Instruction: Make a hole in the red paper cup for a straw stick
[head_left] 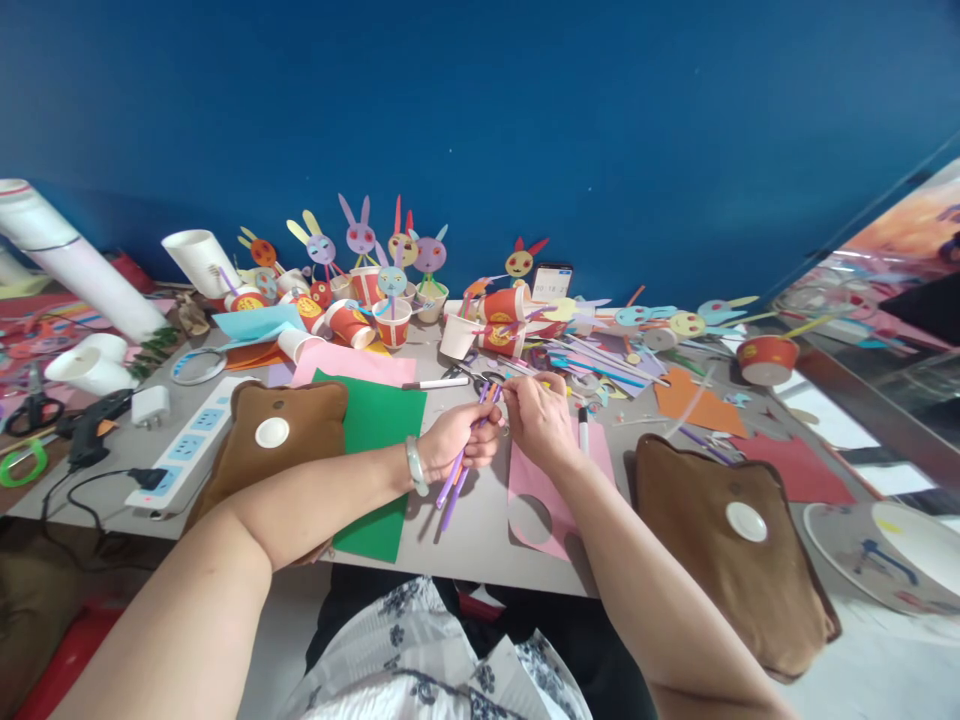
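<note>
My left hand [461, 440], with a pale bangle on its wrist, is wrapped round a few thin purple strips [450, 495] that slant down toward me over the table. Close beside it, at the strips' upper ends, my right hand [541, 415] has its fingers pinched together; what lies between them is hidden. Under my right wrist is a sheet of pink paper [529, 455] with a round hole, and a black-capped marker [583, 430] rests on it. A green sheet [375, 510] lies beneath my left wrist. Behind my hands, a pair of scissors [476, 376] is partly covered.
Paper cups [392, 325] with rabbit-faced figures [360, 235] stand along the blue wall. A phone [553, 282] showing a timer leans there. Brown cushions [281, 430] lie on both sides. At left are a power strip [187, 440] and a glue gun [94, 425].
</note>
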